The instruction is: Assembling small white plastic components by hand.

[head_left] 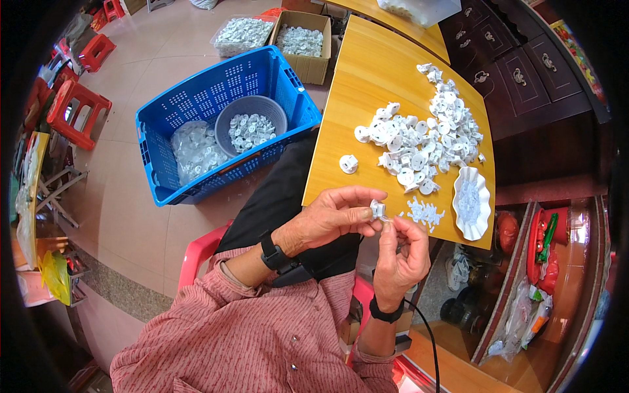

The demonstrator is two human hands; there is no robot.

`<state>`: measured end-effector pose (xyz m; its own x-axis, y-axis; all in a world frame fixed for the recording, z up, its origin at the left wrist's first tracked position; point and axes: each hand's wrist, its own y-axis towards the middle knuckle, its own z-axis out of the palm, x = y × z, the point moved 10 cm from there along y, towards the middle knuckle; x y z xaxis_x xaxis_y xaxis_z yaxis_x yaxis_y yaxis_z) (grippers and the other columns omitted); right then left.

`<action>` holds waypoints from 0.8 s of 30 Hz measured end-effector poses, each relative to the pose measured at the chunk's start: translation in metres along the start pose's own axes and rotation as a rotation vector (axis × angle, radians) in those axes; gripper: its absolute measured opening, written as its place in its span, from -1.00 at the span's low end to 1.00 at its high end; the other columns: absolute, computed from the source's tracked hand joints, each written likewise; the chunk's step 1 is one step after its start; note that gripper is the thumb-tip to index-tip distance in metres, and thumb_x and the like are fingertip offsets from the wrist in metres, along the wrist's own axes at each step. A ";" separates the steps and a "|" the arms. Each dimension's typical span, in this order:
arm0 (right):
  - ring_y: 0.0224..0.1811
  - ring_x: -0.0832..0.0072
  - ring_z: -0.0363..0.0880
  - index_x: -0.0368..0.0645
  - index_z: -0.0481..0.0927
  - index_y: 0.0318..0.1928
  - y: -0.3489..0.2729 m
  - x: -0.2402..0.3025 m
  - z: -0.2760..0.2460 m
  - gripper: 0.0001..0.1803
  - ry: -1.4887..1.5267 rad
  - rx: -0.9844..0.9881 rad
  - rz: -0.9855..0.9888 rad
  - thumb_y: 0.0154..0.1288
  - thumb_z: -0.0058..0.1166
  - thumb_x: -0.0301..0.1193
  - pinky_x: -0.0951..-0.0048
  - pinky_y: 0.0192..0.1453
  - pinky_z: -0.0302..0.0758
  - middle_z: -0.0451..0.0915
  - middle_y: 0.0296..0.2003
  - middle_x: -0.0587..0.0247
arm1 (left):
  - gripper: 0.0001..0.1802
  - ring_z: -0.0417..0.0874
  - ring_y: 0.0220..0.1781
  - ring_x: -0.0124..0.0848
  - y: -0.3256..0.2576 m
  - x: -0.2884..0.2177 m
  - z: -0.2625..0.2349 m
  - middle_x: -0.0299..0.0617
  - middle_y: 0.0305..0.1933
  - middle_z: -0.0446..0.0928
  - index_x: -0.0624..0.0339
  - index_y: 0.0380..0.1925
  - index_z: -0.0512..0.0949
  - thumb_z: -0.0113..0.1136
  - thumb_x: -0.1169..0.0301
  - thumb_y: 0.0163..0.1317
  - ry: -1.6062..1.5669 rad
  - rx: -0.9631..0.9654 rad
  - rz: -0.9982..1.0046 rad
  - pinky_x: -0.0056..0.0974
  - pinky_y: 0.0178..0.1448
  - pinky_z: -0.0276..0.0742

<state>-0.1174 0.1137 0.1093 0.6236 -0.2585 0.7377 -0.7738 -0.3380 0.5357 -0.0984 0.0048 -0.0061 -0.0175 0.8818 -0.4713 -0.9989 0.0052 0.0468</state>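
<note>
Between thumb and fingers, my left hand (344, 213) grips a small white plastic fitting (378, 209) at the near edge of the wooden table (354, 78). My right hand (401, 252) is closed in a pinch right beside it, its fingertips at the fitting; whatever they hold is too small to name. Just beyond my right fingers lies a small heap of pale, thin plastic pieces (426, 213). More of these fill a white scalloped dish (485, 226) at the right. A large pile of similar white fittings (426, 141) spreads across the table, and one single fitting (348, 164) lies apart on the left.
Left of the table stands a blue crate (151, 157) containing a grey basket (283, 118) of white parts and a bagful (193, 154). Behind it are a cardboard box (314, 69) and a clear tub (242, 33). Dark drawers (524, 78) border the right; red stools (78, 111) stand far left.
</note>
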 end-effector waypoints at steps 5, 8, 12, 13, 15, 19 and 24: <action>-0.43 0.52 0.54 -0.28 0.59 -0.20 0.000 0.002 -0.001 -0.81 -0.021 -0.019 -0.024 0.17 0.26 -0.70 0.52 -0.35 0.49 0.60 -0.35 0.21 | -0.54 0.66 0.06 -0.33 0.001 0.002 0.000 -0.08 0.09 0.58 0.32 0.25 0.43 0.18 0.48 0.37 0.027 0.003 0.000 -0.24 0.13 0.68; -0.43 0.51 0.55 -0.27 0.59 -0.21 0.000 0.002 0.001 -0.81 -0.025 -0.010 -0.012 0.18 0.26 -0.70 0.52 -0.34 0.49 0.61 -0.34 0.19 | -0.55 0.65 0.09 -0.32 0.001 0.002 0.001 -0.07 0.11 0.57 0.33 0.24 0.43 0.18 0.51 0.36 0.063 0.009 0.014 -0.21 0.16 0.67; -0.41 0.48 0.56 -0.27 0.60 -0.21 0.000 0.002 0.002 -0.82 -0.063 0.010 -0.026 0.18 0.26 -0.69 0.49 -0.31 0.51 0.63 -0.32 0.17 | -0.56 0.64 0.12 -0.31 0.000 0.000 0.002 -0.03 0.11 0.56 0.34 0.23 0.44 0.19 0.53 0.36 0.067 0.022 0.034 -0.18 0.18 0.66; -0.40 0.47 0.57 -0.26 0.60 -0.21 0.000 0.001 0.001 -0.82 -0.067 -0.001 -0.028 0.19 0.26 -0.68 0.47 -0.30 0.52 0.63 -0.32 0.17 | -0.56 0.64 0.12 -0.31 0.000 0.000 0.003 -0.03 0.11 0.56 0.34 0.23 0.44 0.19 0.53 0.36 0.067 0.023 0.033 -0.18 0.18 0.66; -0.38 0.45 0.58 -0.27 0.60 -0.20 -0.001 0.000 0.000 -0.83 -0.048 -0.020 -0.018 0.19 0.25 -0.68 0.47 -0.29 0.52 0.63 -0.31 0.16 | -0.57 0.66 0.08 -0.30 0.000 0.001 0.004 -0.01 0.08 0.58 0.35 0.21 0.44 0.18 0.50 0.37 0.064 0.015 0.017 -0.19 0.16 0.67; -0.33 0.43 0.59 -0.29 0.59 -0.18 -0.003 -0.006 -0.009 -0.84 -0.029 -0.083 0.021 0.22 0.22 -0.67 0.48 -0.24 0.53 0.62 -0.29 0.16 | -0.58 0.69 0.03 -0.29 -0.001 0.001 0.005 0.00 0.03 0.60 0.35 0.21 0.44 0.16 0.45 0.39 0.046 0.015 -0.028 -0.20 0.14 0.67; -0.32 0.46 0.59 -0.30 0.59 -0.17 -0.003 -0.010 -0.009 -0.84 0.024 -0.087 0.043 0.23 0.22 -0.66 0.50 -0.22 0.54 0.61 -0.28 0.17 | -0.59 0.70 0.00 -0.27 -0.001 0.000 0.006 0.02 0.03 0.60 0.35 0.22 0.42 0.10 0.39 0.44 -0.002 0.031 -0.018 -0.23 0.10 0.69</action>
<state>-0.1222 0.1252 0.1041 0.5875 -0.2486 0.7701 -0.8072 -0.2467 0.5362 -0.0967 0.0075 -0.0007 0.0004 0.8824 -0.4704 -0.9972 0.0354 0.0656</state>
